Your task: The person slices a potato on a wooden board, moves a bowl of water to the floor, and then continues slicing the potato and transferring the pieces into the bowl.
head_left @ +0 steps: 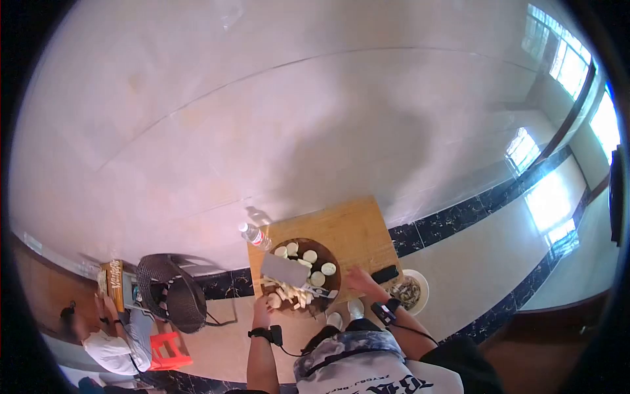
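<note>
A round brown chopping board (301, 244) lies on the wooden table, bearing several pale round vegetable pieces (317, 279) and a heap of cut sticks (298, 295). Across it rests a cleaver (284, 270), its handle pointing toward my right side. At the board's near left edge, the fingers of my left hand (262, 307) close on a round vegetable slice (274, 301). My right hand (358, 280) is over the table just right of the board, fingers outstretched and apart from the cleaver's handle. Fine finger detail is small and blurred.
A plastic bottle (254, 236) stands at the table's (361, 226) far left corner; a black object (385, 274) lies near its right edge. On the floor is a white bucket (423, 289) with scraps. Leftward are a wicker chair (187, 305) and a seated person (108, 348) holding a box (113, 284).
</note>
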Available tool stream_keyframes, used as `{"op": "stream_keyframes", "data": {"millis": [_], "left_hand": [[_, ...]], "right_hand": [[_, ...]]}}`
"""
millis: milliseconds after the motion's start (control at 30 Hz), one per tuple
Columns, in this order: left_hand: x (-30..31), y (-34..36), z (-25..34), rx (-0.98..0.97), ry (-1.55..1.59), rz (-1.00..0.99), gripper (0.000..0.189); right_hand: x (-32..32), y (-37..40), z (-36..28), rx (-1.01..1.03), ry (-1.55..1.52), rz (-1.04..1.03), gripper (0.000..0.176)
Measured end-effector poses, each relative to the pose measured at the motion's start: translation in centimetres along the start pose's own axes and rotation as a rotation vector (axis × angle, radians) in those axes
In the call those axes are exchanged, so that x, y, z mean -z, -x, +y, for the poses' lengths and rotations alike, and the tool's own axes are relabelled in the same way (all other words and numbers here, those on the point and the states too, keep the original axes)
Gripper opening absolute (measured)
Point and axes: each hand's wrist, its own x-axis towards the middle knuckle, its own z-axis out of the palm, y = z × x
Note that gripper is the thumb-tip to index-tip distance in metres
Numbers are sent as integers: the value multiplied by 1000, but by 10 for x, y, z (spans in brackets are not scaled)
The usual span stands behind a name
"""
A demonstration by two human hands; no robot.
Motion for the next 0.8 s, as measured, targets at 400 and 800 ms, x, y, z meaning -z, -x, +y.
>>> {"op": "stream_keyframes", "data": {"millis": [400,800], "left_hand": [[-22,-31,16,-20,39,99,18],[-14,-34,13,-69,142,-58,46]], "right_hand": [[-43,-50,18,119,410,89,41],[-58,-36,-2,-36,377,226,44]]}}
